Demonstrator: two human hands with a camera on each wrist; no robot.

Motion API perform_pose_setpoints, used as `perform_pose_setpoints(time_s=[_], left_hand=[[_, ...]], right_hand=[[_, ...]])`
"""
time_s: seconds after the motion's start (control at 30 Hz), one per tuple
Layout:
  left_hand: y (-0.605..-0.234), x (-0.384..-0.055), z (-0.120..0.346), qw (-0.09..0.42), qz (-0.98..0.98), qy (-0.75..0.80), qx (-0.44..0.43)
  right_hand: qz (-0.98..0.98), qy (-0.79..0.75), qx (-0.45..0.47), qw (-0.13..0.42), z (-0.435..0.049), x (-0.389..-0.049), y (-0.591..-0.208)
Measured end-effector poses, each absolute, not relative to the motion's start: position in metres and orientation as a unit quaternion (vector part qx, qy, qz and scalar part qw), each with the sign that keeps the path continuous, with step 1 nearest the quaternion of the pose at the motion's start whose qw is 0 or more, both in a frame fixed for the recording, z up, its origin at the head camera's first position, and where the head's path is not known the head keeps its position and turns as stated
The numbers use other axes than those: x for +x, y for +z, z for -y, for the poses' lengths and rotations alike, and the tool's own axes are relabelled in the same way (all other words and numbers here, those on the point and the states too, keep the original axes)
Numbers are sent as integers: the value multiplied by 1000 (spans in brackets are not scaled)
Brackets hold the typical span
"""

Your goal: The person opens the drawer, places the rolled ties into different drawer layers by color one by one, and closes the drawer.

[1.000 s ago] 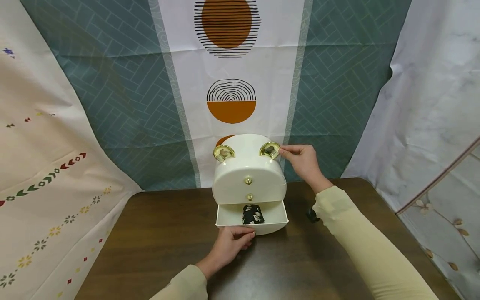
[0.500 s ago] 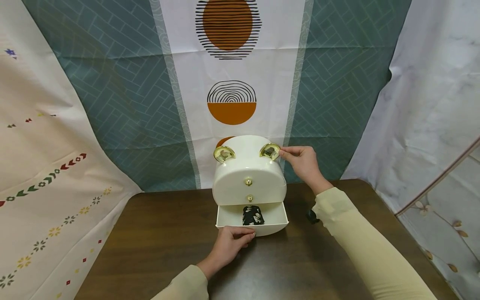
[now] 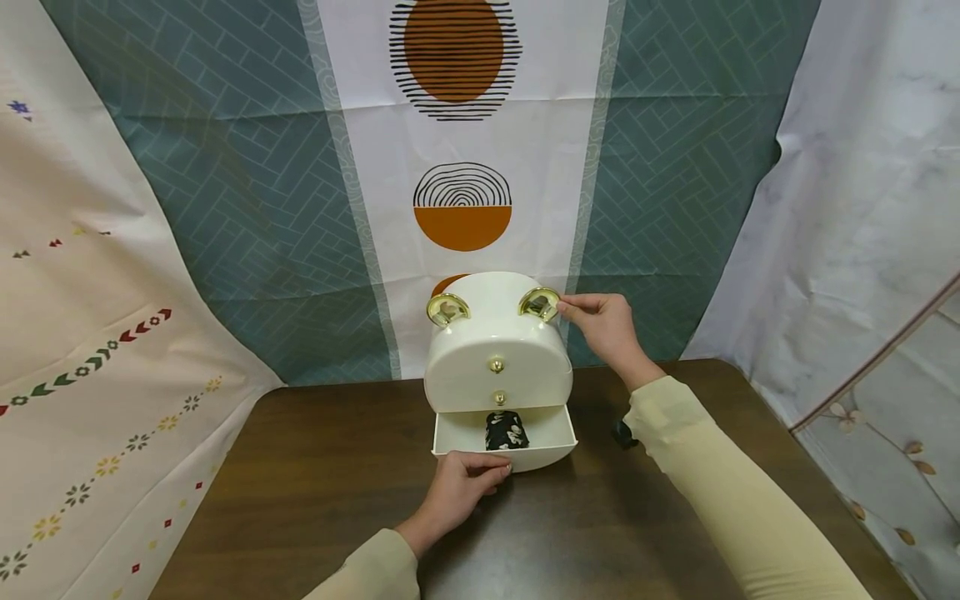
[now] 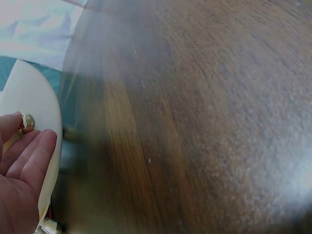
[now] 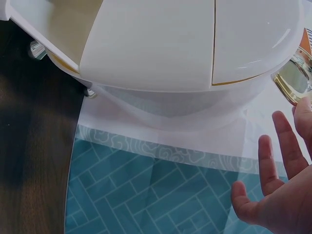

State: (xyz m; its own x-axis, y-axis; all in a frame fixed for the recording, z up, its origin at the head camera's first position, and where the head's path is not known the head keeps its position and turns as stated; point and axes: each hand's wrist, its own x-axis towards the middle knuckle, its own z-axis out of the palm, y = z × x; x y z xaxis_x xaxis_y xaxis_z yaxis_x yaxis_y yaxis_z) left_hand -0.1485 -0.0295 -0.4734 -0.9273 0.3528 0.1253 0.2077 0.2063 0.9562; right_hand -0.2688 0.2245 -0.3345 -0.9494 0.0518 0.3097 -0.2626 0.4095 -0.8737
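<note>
A white alarm-clock-shaped drawer box (image 3: 498, 371) has two gold bell-like ornaments on top. Its bottom drawer (image 3: 551, 429) is pulled out, and a rolled black cloth with a pale floral pattern (image 3: 506, 430) lies inside. At the drawer front, my left hand (image 3: 455, 492) pinches a gold knob (image 4: 29, 123) between thumb and fingers, as the left wrist view shows. My right hand (image 3: 606, 329) pinches the rim of the right gold ornament (image 3: 539, 302); its other fingers stay spread in the right wrist view.
Two more gold knobs sit on the upper drawer fronts. The box stands on a dark wooden table (image 3: 322, 483) near its back edge, before a patterned cloth backdrop (image 3: 255, 208). A small black object (image 3: 624, 433) shows beside the right sleeve.
</note>
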Motion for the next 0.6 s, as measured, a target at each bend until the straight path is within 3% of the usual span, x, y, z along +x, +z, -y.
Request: perform_pose_setpoints(time_s=[0.23, 0.6], left_hand=[[-471, -149, 29, 64, -771, 607, 181], [-503, -168, 29, 52, -775, 606, 173]], right_hand=[[827, 538, 66, 149, -225, -269, -335], [828, 535, 63, 158, -224, -270, -336]])
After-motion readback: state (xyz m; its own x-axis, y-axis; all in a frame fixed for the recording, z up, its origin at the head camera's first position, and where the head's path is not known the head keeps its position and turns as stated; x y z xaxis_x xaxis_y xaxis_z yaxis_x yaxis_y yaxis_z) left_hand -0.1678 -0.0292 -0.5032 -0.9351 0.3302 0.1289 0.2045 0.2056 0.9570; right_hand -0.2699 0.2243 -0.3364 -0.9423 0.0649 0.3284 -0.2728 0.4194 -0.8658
